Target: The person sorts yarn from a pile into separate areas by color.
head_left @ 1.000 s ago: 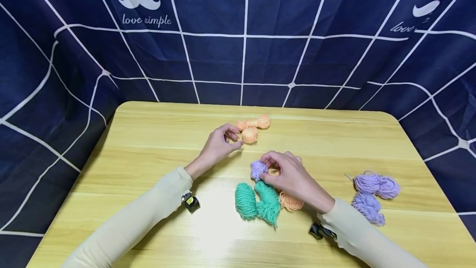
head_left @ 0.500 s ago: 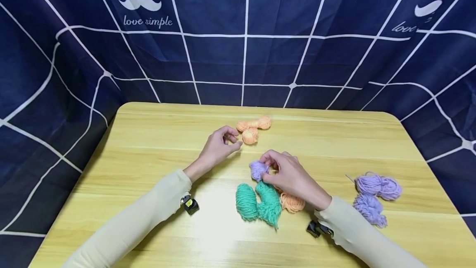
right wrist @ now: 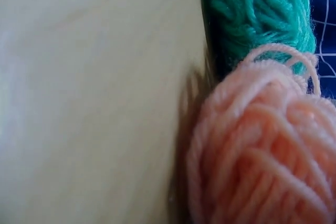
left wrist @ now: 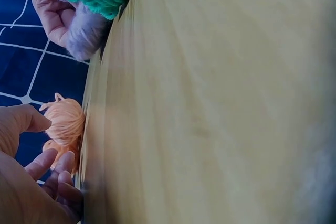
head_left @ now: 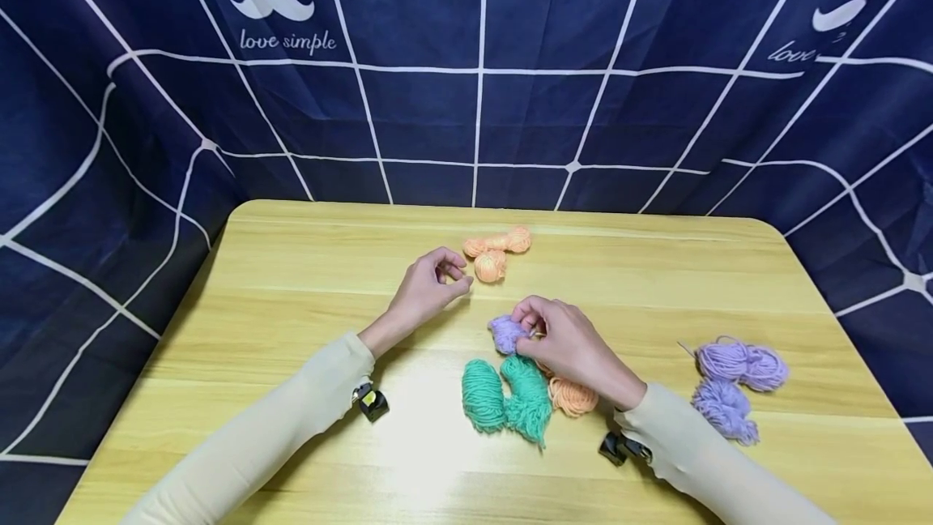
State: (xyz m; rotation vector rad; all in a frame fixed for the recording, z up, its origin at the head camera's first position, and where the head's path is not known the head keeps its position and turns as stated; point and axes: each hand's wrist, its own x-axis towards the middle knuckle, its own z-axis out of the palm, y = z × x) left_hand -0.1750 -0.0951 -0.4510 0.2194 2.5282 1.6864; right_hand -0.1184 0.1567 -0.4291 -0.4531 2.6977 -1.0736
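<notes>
My right hand (head_left: 572, 343) pinches a small purple yarn ball (head_left: 506, 334) between thumb and fingers, just behind two green yarn skeins (head_left: 483, 395). In the left wrist view, that hand's fingers curl at the back of the purple ball (left wrist: 86, 32). Partly hidden under my right hand, an orange yarn skein (head_left: 572, 397) lies beside the green ones; it fills the near part of the right wrist view. My left hand (head_left: 430, 286), fingers loosely bent and holding nothing, stays left of a round orange yarn ball (head_left: 489, 266), with a small gap between.
Behind the round ball lies a longer orange yarn skein (head_left: 499, 242), pinched in at its middle. Two purple yarn skeins (head_left: 742, 364) lie at the right of the wooden table (head_left: 328, 266). A dark blue curtain (head_left: 415, 120) with white lines encloses the back and sides.
My left hand has drawn slightly left, away from the orange ball. My right hand keeps its pinch on the purple yarn ball, with only a small shift of the fingers.
</notes>
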